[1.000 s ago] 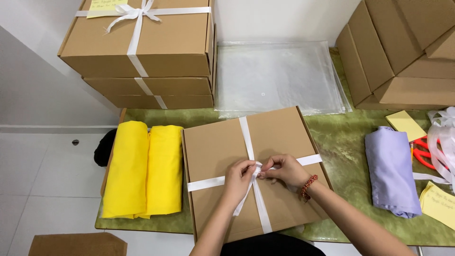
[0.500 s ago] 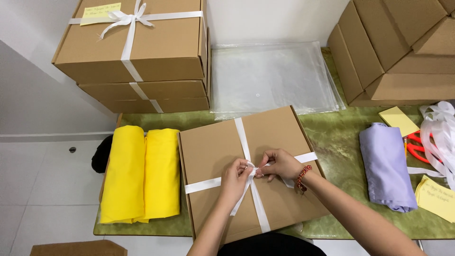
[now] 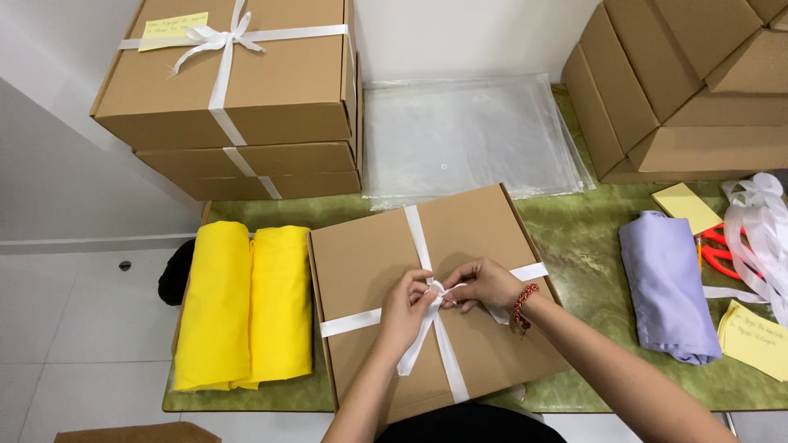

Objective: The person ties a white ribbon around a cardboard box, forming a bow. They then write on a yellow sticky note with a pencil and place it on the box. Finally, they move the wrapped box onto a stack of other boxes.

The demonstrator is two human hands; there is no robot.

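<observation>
Near the worktop's [image 3: 591, 238] front edge, your left hand [image 3: 408, 302] and right hand [image 3: 486, 285] had closed in, both pinched on the white ribbon [image 3: 432, 295] atop the brown box [image 3: 427, 295], tightening its knot.

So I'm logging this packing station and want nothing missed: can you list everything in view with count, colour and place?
box: one, brown, table centre, crossed by white ribbon
ribbon: white, knot at the box's middle
tied boxes: a stack of about three, brown with white ribbon, back left
note: one, yellow, on the top tied box
plain boxes: several, brown, back right
plastic bags: clear pile, back centre
yellow cloth: two folded rolls, left of the box
lilac cloth: one roll, right
scissors: red handles, far right
loose ribbon: white, far right
yellow slips: some, right edge
table: green
left hand: at the knot
right hand: at the knot, bead bracelet on wrist
</observation>
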